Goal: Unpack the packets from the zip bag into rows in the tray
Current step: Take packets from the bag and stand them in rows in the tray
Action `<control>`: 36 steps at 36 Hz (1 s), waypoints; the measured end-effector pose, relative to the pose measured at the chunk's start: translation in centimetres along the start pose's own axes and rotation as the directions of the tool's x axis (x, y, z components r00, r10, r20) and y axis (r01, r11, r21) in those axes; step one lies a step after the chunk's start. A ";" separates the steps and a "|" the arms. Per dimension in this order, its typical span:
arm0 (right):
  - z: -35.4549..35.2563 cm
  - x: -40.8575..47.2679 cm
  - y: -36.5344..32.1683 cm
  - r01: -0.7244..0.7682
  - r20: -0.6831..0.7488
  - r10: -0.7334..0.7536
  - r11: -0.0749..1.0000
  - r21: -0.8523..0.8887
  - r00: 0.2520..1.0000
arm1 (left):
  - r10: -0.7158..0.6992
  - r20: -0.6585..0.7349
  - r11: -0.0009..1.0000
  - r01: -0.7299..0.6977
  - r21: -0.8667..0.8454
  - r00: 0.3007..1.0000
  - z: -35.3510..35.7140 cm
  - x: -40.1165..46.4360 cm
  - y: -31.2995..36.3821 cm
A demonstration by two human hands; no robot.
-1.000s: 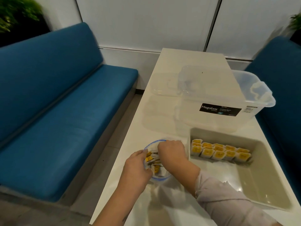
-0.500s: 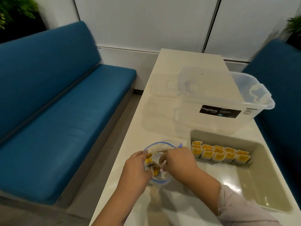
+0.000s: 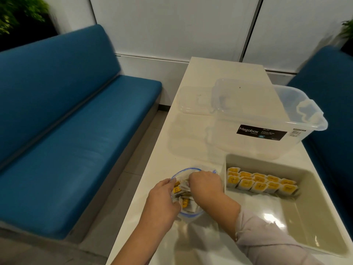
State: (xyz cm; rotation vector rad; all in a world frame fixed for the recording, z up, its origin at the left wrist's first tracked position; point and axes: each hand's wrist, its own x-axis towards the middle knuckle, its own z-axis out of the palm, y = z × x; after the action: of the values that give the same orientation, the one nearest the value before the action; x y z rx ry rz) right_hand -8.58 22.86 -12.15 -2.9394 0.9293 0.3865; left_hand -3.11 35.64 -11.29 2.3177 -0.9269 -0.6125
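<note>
Zip bag [image 3: 191, 211]: lies open on the white table [image 3: 219, 69], just left of the tray, its blue-edged mouth gaping upward with a loose heap of yellow packets inside.
Left hand [image 3: 162, 197]: holds the near-left edge of the bag's mouth, fingers curled round the rim, in much the same place as a second ago.
Right hand [image 3: 205, 185]: is inside the mouth, knuckles up and fingers curled down into the heap; half a second ago it was lower over the bag, now it is reaching toward the far rim. It seems to be pinching a packet, but the fingertips are hidden, so I cannot tell for sure.
Packets in the bag [image 3: 181, 196]: jumbled, none lifted clear yet.
Tray [image 3: 324, 197]: beige, right of the bag; the packet rows [image 3: 261, 183] stand upright along its far end, same count as a second ago.
Meaning for the task: no new packet has crossed over; the hand is rummaging again, so one more pick is likely in progress and most of the tray floor is bare.
Clear box [image 3: 267, 119]: stands beyond the tray, untouched.
</note>
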 end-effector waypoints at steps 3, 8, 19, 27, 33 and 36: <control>-0.1 0.0 -0.1 -0.001 0.014 0.001 1.000 -0.003 1.000 | 0.011 -0.006 1.000 -0.011 0.003 1.000 0.0 0.0 0.1; -0.3 0.2 -0.4 0.002 0.048 -0.004 0.999 0.036 0.999 | 0.012 -0.012 1.000 -0.012 0.004 1.000 0.0 -0.1 0.2; -0.4 -0.1 -0.5 -0.017 0.026 0.013 0.988 0.156 1.000 | 0.038 -0.012 0.999 -0.037 0.018 0.999 -0.2 -0.3 0.7; -0.7 -0.4 0.3 -0.035 0.003 0.036 0.941 0.336 0.999 | 0.018 -0.010 1.000 -0.018 0.016 1.000 -0.2 -0.2 0.5; -0.8 -0.7 1.3 -0.055 -0.014 0.068 0.888 0.457 0.998 | 0.008 -0.002 1.000 -0.008 0.013 1.000 -0.1 -0.3 0.3; -0.9 -0.9 1.5 -0.062 -0.022 0.084 0.868 0.492 0.996 | 0.007 0.002 1.000 -0.007 0.012 1.000 -0.1 -0.4 0.2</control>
State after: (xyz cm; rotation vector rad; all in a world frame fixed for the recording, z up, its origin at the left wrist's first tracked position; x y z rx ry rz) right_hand -10.01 22.02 -11.03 -2.4583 0.9730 0.0681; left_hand -3.38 35.79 -10.97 2.3239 -0.9423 -0.6079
